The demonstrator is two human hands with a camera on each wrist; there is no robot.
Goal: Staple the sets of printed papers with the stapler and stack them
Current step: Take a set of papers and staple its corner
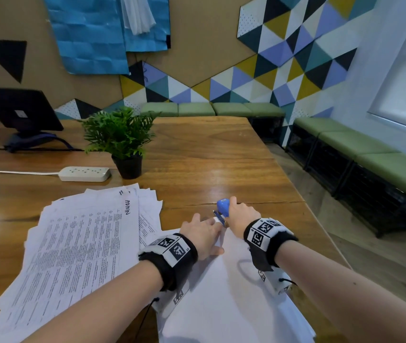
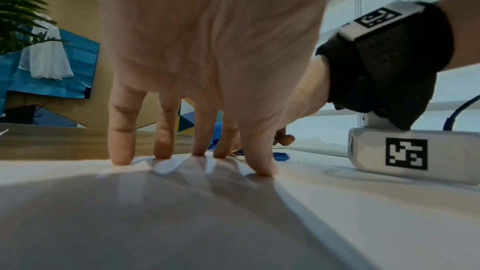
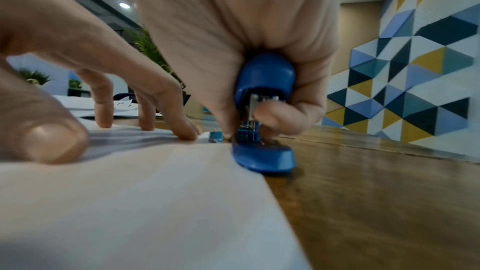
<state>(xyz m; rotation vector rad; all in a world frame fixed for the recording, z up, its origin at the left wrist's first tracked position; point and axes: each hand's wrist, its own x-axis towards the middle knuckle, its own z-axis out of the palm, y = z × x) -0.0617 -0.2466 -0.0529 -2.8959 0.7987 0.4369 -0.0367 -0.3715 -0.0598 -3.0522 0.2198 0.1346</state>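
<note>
Mid-staple on one set. Right hand [image 1: 242, 215] is wrapped around the small blue plastic stapler [image 3: 262, 110], thumb and fingers closed on its upper arm; the stapler's base sits on the brown wooden counter [image 1: 209, 154] at the far corner of the blank-side-up white paper set [image 1: 221, 293]. Left hand [image 1: 203, 235] is flat, fingers [image 2: 120, 147] straight and spread, tips pressing the same set down just beside the stapler, holding nothing. Progress, as a judgement: early to middle. A loose fanned pile of printed sheets [image 1: 80, 243] lies to the left on the counter and looks unstapled; the set under the hands rests on more white sheets near the counter's edge, possibly the finished stack, can't confirm staples in them. Left to do: finish this press, stack it, work through the printed pile. View differences: right wrist view shows the stapler's arm still raised off the base with metal visible in the gap, not pressed home; head view only shows its blue top. Left wrist view shows all five fingertips touching the paper; the head view hides that.
</note>
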